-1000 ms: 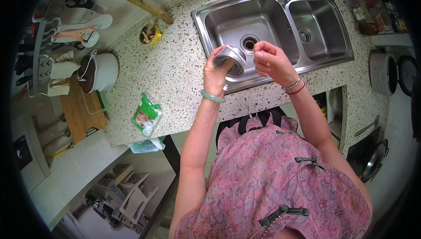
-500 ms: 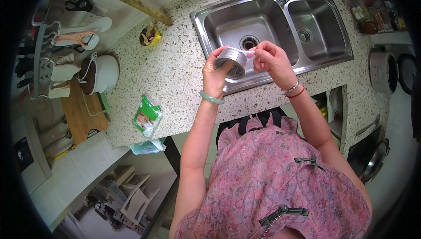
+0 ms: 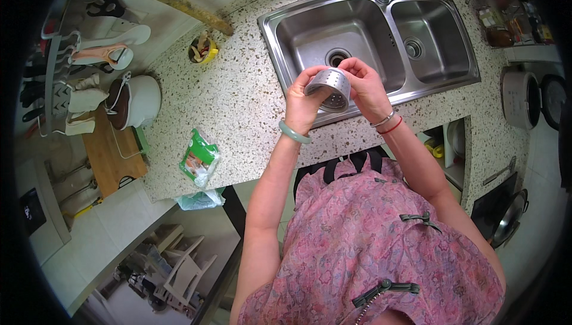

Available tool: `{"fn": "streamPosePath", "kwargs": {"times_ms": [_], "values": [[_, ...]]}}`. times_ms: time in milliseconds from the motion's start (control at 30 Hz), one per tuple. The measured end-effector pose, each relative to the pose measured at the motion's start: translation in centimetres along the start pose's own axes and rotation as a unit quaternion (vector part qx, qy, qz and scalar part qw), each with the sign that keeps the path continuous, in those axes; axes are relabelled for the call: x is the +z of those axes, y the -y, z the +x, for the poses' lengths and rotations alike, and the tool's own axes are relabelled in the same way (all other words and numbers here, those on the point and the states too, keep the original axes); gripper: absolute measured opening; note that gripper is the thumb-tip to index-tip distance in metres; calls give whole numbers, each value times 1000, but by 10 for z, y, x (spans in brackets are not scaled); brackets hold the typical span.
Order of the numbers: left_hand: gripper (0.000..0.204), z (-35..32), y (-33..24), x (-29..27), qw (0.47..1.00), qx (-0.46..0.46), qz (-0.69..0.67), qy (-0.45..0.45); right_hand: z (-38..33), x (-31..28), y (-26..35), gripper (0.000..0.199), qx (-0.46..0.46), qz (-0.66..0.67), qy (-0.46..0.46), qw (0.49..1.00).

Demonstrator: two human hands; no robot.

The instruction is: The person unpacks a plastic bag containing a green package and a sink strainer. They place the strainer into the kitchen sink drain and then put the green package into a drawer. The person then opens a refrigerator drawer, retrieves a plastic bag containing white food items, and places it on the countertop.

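Big stuff hasn't budged: the white, brown-speckled stone-look surface (image 3: 238,104) still fills the middle of the frame, with the shiny stainless double-bowl sink (image 3: 333,27) up top. What's changed is the hands. Half a second ago the right hand (image 3: 368,91) was off to one side with a thin white strip stretched between it and the silver, hole-punched metal cup (image 3: 338,79). Now its fingertips are right up against the cup's wall, and the left hand (image 3: 304,101) has carried the cup a bit right. So both hands are working on one thing, just above centre frame, over the sink's near edge.

The left hand is clamped on the cup, thumb inside the mouth. Can't tell what the right one is pinching, and I can't make out the strip anymore.

Cup's a short round cylinder, dull grey metal, tipped mouth-down-left, dotted with neat rows of tiny holes.
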State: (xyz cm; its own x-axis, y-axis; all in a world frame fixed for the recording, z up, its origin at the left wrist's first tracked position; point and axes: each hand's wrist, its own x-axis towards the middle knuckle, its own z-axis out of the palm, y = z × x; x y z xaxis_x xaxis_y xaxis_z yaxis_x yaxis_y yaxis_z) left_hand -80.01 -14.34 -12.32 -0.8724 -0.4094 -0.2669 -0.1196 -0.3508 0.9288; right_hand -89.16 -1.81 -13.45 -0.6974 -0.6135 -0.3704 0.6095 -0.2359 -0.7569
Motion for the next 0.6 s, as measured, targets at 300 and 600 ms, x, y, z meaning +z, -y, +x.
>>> {"fn": "streamPosePath", "kwargs": {"times_ms": [300, 600], "values": [[29, 7, 8, -2, 999, 0, 36, -31, 3, -4, 12, 13, -97, -144, 11, 985], [33, 10, 4, -1, 996, 25, 80, -27, 11, -10, 23, 22, -10, -235, 44, 971]]}}
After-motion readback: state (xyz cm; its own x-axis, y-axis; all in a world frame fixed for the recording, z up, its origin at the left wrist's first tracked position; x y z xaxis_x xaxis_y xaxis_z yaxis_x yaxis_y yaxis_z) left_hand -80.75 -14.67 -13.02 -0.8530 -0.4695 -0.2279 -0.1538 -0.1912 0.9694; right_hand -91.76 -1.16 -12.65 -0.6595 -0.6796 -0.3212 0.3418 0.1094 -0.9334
